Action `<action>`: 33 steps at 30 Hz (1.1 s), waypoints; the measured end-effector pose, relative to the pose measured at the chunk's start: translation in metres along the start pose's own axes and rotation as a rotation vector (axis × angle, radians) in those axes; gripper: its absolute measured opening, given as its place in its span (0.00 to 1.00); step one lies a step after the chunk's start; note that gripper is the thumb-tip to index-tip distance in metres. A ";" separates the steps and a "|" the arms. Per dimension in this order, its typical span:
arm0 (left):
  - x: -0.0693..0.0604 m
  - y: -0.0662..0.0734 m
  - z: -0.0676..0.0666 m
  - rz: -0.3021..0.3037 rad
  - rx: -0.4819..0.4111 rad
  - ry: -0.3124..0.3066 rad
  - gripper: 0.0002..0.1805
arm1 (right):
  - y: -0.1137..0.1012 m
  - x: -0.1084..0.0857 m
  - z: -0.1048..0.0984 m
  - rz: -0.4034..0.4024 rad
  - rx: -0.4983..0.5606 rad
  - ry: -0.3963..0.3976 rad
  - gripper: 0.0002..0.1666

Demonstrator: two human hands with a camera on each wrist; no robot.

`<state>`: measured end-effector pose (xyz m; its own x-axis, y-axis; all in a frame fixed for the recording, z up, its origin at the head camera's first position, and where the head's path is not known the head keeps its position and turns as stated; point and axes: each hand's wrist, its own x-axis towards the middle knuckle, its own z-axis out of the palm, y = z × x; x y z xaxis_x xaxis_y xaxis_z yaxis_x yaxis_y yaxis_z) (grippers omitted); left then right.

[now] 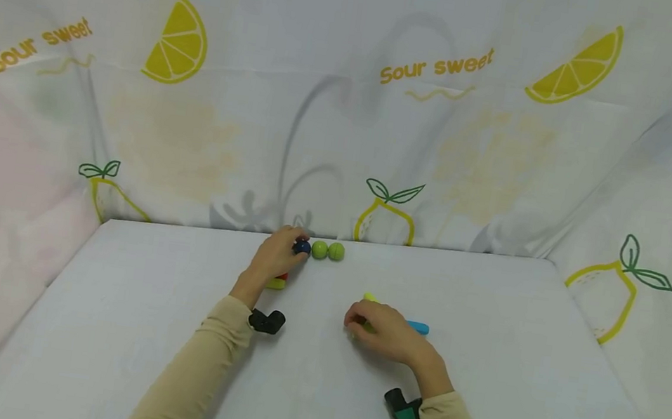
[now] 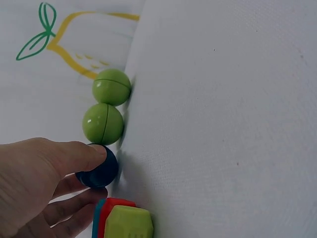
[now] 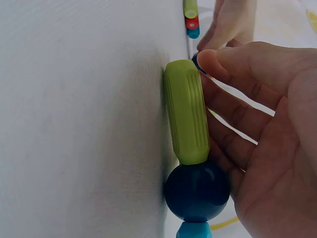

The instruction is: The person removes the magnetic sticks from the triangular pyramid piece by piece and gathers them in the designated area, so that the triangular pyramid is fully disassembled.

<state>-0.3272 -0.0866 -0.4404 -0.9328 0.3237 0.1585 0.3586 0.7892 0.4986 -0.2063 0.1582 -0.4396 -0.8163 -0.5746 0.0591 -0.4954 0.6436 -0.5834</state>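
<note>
At the back of the table, my left hand holds a dark blue ball between thumb and fingers. Two light green balls sit in a row beside it. Below that hand lie green, red and blue rods side by side, partly covered in the head view. My right hand hovers with loosely bent fingers over a ribbed green rod; whether they touch it is unclear. A second dark blue ball meets the rod's end, followed by a light blue rod.
Another yellow-green piece shows just beyond the right hand. All of it lies on a white-covered table. A lemon-printed curtain hangs along the back edge and both sides.
</note>
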 end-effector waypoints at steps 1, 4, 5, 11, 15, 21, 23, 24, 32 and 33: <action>0.001 0.000 0.000 -0.001 0.002 -0.001 0.19 | 0.000 0.000 0.000 0.005 0.000 -0.002 0.04; 0.002 0.000 0.001 -0.009 0.002 -0.004 0.19 | 0.001 0.000 -0.001 0.002 0.003 -0.007 0.04; 0.001 -0.001 0.002 -0.012 0.004 -0.005 0.19 | 0.001 0.000 -0.001 -0.001 0.005 -0.008 0.04; 0.000 -0.003 0.002 -0.008 0.019 -0.012 0.21 | 0.000 -0.001 0.000 0.006 0.013 -0.009 0.04; -0.001 -0.002 0.002 -0.027 0.037 -0.003 0.23 | 0.000 -0.001 -0.001 0.017 0.015 -0.010 0.04; -0.006 0.008 0.000 0.001 -0.022 0.142 0.23 | 0.000 -0.001 -0.002 0.020 0.005 -0.009 0.04; -0.008 0.013 0.001 0.058 -0.070 0.198 0.22 | 0.000 0.000 -0.003 0.017 0.016 -0.006 0.04; -0.009 0.017 0.002 0.093 -0.094 0.215 0.20 | 0.000 0.000 -0.003 0.014 0.025 -0.004 0.04; -0.019 0.047 0.026 0.421 -0.213 -0.030 0.13 | -0.008 -0.002 -0.007 -0.016 0.005 0.064 0.04; -0.021 0.050 0.030 0.443 -0.209 -0.090 0.13 | -0.010 -0.003 -0.008 0.004 -0.009 0.081 0.03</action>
<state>-0.2889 -0.0383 -0.4448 -0.6825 0.6550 0.3244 0.6962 0.4474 0.5614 -0.2011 0.1573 -0.4272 -0.8395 -0.5294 0.1220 -0.4942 0.6507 -0.5765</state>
